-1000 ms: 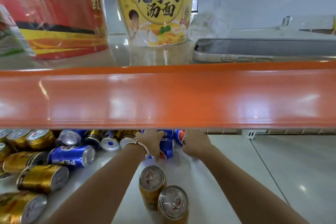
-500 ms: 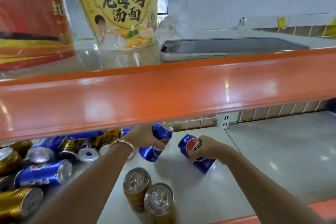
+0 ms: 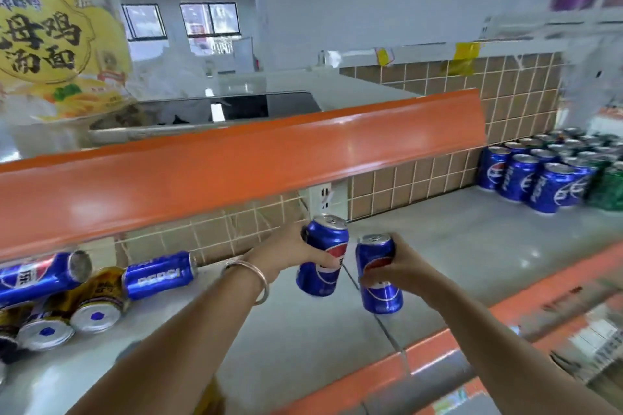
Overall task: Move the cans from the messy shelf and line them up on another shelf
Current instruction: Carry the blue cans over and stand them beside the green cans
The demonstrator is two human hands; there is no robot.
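Now left grip [image 3: 286,253] clasps glossy blue cylindrical can [image 3: 328,239]; right grip [image 3: 401,271] clasps second blue can [image 3: 382,296].

Toppled cans [image 3: 97,293] left on the shelf [image 3: 472,232], upright cans [image 3: 539,178] far right, two more cans [image 3: 323,256] between.

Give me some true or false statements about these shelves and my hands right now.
1. The left hand grips a blue metal can. True.
2. The right hand is empty. False: it grips a second blue metal can.
3. The gold metal cans at left stand upright. False: they lie on their sides.
4. Upright blue cans stand grouped at far right. True.
5. The metal bracelet circles the right wrist. False: the left wrist.
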